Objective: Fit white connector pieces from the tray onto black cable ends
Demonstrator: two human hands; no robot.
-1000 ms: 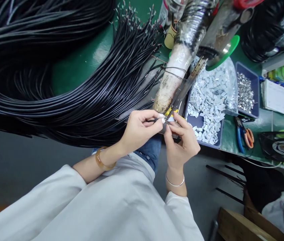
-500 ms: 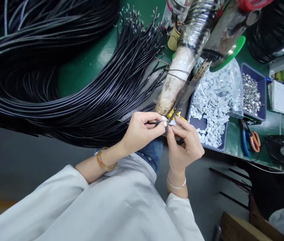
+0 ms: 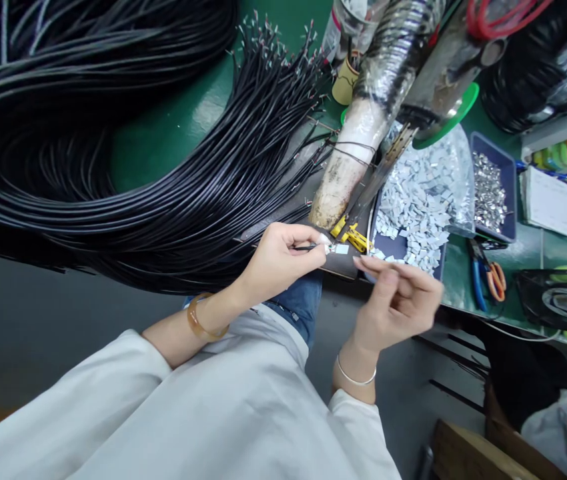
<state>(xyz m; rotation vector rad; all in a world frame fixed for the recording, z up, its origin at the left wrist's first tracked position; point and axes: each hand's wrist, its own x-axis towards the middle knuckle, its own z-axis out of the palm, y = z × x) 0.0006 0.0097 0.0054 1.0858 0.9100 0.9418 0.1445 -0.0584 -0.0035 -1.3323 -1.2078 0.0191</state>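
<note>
Your right hand (image 3: 396,300) has swung out to four o'clock from where it met the cable's tip half a second ago, and the pale tab now sits uncovered; your left hand (image 3: 277,259) stays put. You have the black cable (image 3: 306,248) in that left hand, near the front edge of the bench, with the pale blue-white tab (image 3: 342,249) just past your fingertips at three o'clock. You can't tell from here how firmly the two are joined; if that join is weak, a knock or a twist of the cable could tilt the tab or pull it loose. The yellow clip (image 3: 356,238), close by at two o'clock, might snag it.

Your left thumb and forefinger pinch the cable tight, with no gap. Your right fingers are loosely curled, the forefinger reaching out ahead of the thumb, and nothing shows between them, though they blur. They lie over the near edge of the tab tray (image 3: 397,247), so a sweep there could scatter its loose tabs (image 3: 421,207). Farther out, at ten o'clock, the heavy cable bundle (image 3: 188,173) could drag your piece if it slides.
</note>
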